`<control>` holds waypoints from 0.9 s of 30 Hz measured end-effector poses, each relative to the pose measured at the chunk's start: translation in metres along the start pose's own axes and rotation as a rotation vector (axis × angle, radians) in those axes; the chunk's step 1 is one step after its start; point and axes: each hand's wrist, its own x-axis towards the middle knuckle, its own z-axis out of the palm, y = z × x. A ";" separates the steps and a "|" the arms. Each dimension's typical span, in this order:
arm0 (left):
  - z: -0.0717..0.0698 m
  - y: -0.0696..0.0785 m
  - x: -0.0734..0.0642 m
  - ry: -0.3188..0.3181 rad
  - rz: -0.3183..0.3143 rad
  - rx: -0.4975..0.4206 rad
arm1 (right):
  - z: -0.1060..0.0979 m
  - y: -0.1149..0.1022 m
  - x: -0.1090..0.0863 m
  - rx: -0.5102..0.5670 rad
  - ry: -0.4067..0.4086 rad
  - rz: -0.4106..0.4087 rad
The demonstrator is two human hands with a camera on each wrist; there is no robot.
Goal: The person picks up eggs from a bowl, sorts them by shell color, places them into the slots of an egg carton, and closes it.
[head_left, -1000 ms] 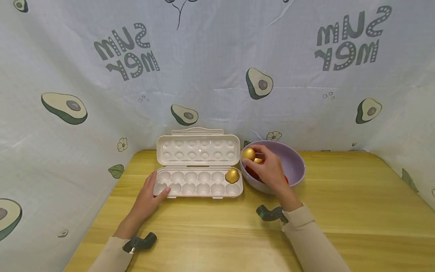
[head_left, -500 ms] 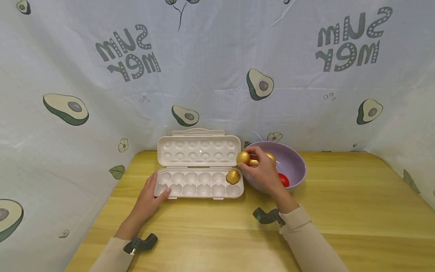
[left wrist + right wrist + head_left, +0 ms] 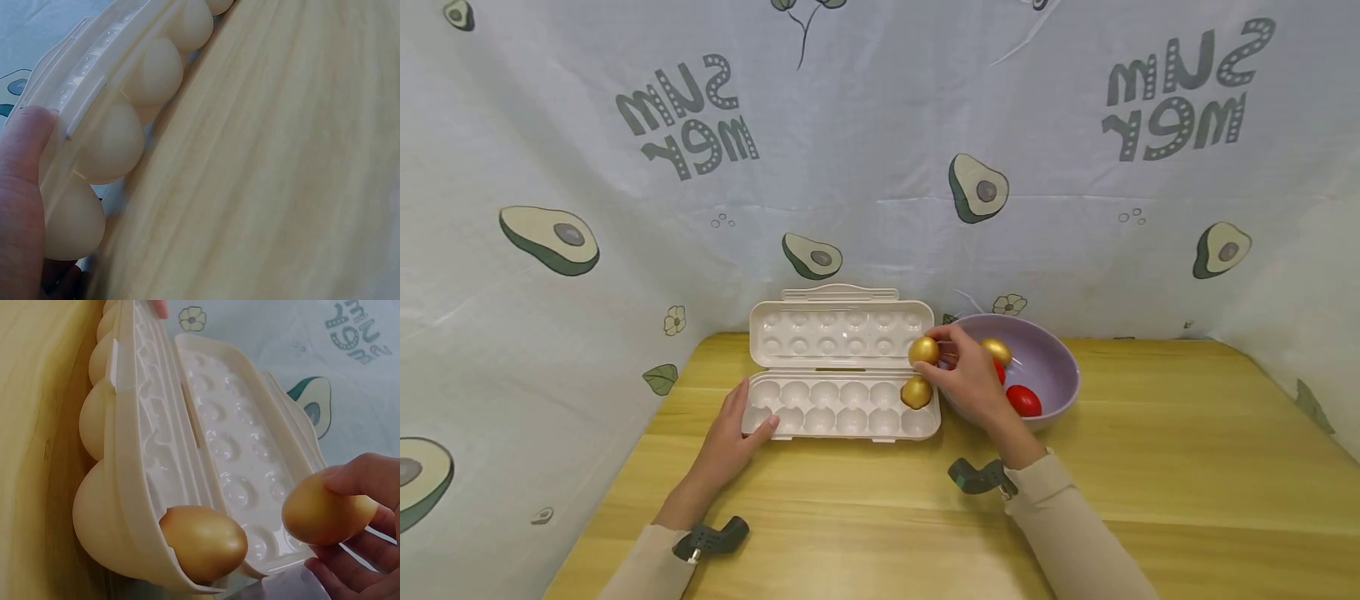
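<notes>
A cream egg box (image 3: 837,435) lies with its lid (image 3: 842,327) tipped back and a golden egg (image 3: 916,393) in the back-right hollow. My left hand (image 3: 727,439) grips the box's left end; in the left wrist view its thumb (image 3: 28,140) presses on the rim. Another golden egg (image 3: 319,512) is pinched between thumb and fingers of my right hand (image 3: 966,371), just above the box's right end. Gold also shows behind that egg between the fingers in the right wrist view.
To the right of the box stands a purple bowl (image 3: 1047,367), partly behind my right hand. In it lie a red egg (image 3: 1023,401), more red beside my hand, and a golden egg (image 3: 997,351). A printed curtain (image 3: 880,150) hangs behind the wooden table (image 3: 850,517).
My right hand has moved left from over the bowl to the box's right end, carrying the golden egg. More of the bowl's eggs now show. My left hand stays on the box.
</notes>
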 end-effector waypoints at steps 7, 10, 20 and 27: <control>0.001 0.000 0.000 0.005 -0.002 -0.005 | 0.005 0.000 0.005 -0.027 -0.023 -0.037; 0.002 0.000 0.001 0.005 -0.008 -0.005 | 0.008 -0.001 0.006 -0.075 -0.028 -0.046; 0.004 0.000 0.000 0.004 -0.013 -0.006 | 0.019 0.000 0.010 -0.138 -0.068 -0.080; 0.001 0.001 0.000 0.009 -0.011 0.004 | 0.024 0.002 0.010 -0.186 -0.076 -0.096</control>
